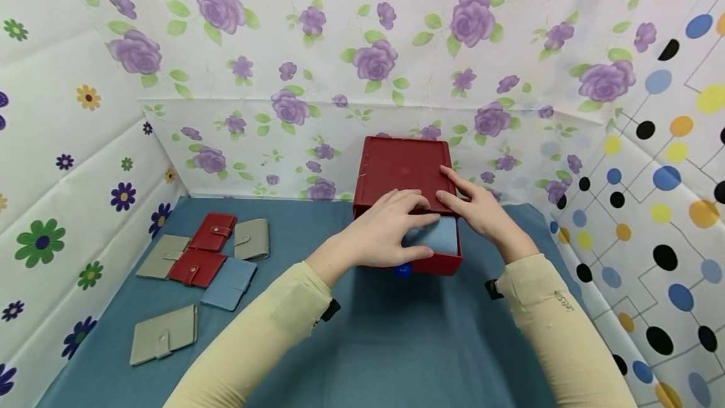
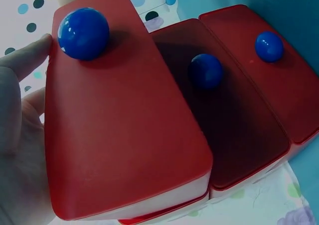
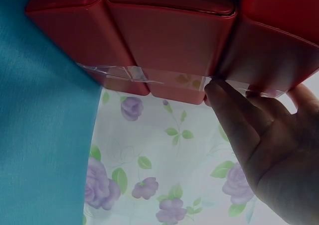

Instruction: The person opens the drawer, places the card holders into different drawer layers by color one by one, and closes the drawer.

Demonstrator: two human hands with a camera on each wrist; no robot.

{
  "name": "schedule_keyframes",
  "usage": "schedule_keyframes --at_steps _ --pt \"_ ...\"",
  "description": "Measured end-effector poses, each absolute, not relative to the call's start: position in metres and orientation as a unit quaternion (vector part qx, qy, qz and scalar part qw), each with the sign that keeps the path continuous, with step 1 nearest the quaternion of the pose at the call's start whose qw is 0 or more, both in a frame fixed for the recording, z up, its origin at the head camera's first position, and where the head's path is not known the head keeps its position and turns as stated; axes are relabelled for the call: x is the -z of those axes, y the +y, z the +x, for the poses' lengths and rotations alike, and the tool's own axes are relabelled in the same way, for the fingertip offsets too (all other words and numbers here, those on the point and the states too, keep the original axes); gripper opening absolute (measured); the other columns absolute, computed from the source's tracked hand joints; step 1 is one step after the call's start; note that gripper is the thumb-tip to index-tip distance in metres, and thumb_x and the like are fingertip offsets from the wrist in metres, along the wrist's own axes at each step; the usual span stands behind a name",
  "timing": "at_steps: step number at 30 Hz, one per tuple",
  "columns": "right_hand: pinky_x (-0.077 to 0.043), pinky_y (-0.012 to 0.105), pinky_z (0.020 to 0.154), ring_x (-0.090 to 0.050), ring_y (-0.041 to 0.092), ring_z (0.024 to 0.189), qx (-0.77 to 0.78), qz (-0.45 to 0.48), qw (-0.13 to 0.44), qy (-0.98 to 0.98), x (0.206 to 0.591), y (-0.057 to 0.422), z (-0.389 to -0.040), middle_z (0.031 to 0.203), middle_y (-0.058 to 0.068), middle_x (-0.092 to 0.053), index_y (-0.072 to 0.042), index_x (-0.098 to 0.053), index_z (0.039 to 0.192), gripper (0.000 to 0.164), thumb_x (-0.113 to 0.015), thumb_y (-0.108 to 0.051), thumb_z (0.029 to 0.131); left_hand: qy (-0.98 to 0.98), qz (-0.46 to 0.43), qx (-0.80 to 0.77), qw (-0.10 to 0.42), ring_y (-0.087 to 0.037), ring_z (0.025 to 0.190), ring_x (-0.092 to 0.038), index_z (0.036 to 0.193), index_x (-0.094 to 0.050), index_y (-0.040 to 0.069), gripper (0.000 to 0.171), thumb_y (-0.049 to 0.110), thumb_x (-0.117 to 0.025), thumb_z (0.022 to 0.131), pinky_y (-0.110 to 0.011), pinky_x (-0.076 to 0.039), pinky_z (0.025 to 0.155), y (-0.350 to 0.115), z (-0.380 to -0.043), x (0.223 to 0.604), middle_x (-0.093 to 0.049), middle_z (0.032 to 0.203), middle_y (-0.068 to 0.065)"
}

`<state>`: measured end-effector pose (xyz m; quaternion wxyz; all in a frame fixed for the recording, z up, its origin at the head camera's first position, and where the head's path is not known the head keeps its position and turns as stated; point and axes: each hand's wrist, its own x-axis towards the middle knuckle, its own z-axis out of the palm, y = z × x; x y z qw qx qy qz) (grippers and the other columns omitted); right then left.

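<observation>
A red box of stacked drawers [image 1: 404, 172] stands against the back wall, with blue knobs on its drawers in the left wrist view. Its top drawer [image 1: 438, 265] is pulled out, and a light blue flat item [image 1: 444, 236] lies inside, partly covered by the hand. My left hand [image 1: 376, 232] is over this drawer with fingers spread; whether it touches the item I cannot tell. In the left wrist view the thumb lies at the edge of the drawer front [image 2: 124, 115]. My right hand [image 1: 481, 209] rests on the box's right side and top edge.
On the blue cloth [image 1: 391, 345] at the left lie several snap-strap wallets: red ones [image 1: 212, 232], a light blue one [image 1: 229, 283] and grey ones, the nearest grey wallet [image 1: 164, 334] lying apart. Patterned sheets [image 1: 283, 143] close off the back and both sides.
</observation>
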<state>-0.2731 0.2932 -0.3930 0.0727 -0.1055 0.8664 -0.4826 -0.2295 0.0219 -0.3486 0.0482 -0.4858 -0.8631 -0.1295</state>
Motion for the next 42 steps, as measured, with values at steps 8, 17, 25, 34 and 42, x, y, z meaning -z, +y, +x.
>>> schedule_keyframes --at_steps 8,17,25,34,42 --pt "-0.04 0.063 0.117 -0.034 0.042 0.156 0.484 -0.108 0.067 0.866 0.392 0.292 -0.273 0.176 0.011 -0.021 -0.045 -0.022 0.17 0.077 -0.06 -0.061 0.105 -0.864 -0.48 0.143 0.04 -0.025 0.154 -0.033 0.161 -0.051 0.016 0.072 0.053 -0.069 0.102 -0.045 -0.02 0.13 0.021 -0.231 0.353 -0.048 0.16 -0.006" --pt "-0.039 0.063 0.118 -0.033 0.041 0.157 0.489 -0.107 0.069 0.863 0.393 0.292 -0.273 0.177 0.009 -0.02 -0.045 -0.023 0.17 0.076 -0.06 -0.06 0.105 -0.864 -0.478 0.151 0.044 -0.025 0.153 -0.035 0.16 -0.053 0.016 0.072 0.054 -0.07 0.101 -0.045 -0.021 0.129 0.018 -0.232 0.354 -0.049 0.16 -0.006" --pt "-0.038 0.064 0.118 -0.031 0.041 0.157 0.481 -0.106 0.065 0.868 0.392 0.292 -0.273 0.177 0.009 -0.02 -0.045 -0.022 0.17 0.077 -0.06 -0.061 0.105 -0.861 -0.474 0.174 0.06 -0.026 0.152 -0.039 0.156 -0.058 0.012 0.073 0.052 -0.075 0.098 -0.047 -0.025 0.128 0.01 -0.23 0.354 -0.05 0.159 -0.008" --pt "-0.038 0.063 0.118 -0.032 0.042 0.156 0.482 -0.102 0.066 0.868 0.391 0.29 -0.272 0.177 0.011 -0.019 -0.044 -0.021 0.17 0.078 -0.061 -0.059 0.105 -0.86 -0.468 0.189 0.076 -0.027 0.15 -0.041 0.152 -0.062 0.01 0.07 0.05 -0.079 0.096 -0.049 -0.03 0.126 -0.005 -0.23 0.354 -0.052 0.158 -0.009" --pt "-0.037 0.064 0.119 -0.031 0.043 0.157 0.485 -0.099 0.069 0.866 0.39 0.289 -0.271 0.177 0.011 -0.018 -0.044 -0.021 0.17 0.077 -0.062 -0.055 0.106 -0.851 -0.47 0.213 0.101 -0.026 0.147 -0.044 0.149 -0.065 0.01 0.069 0.048 -0.082 0.094 -0.05 -0.035 0.123 -0.022 -0.229 0.364 -0.054 0.155 -0.009"
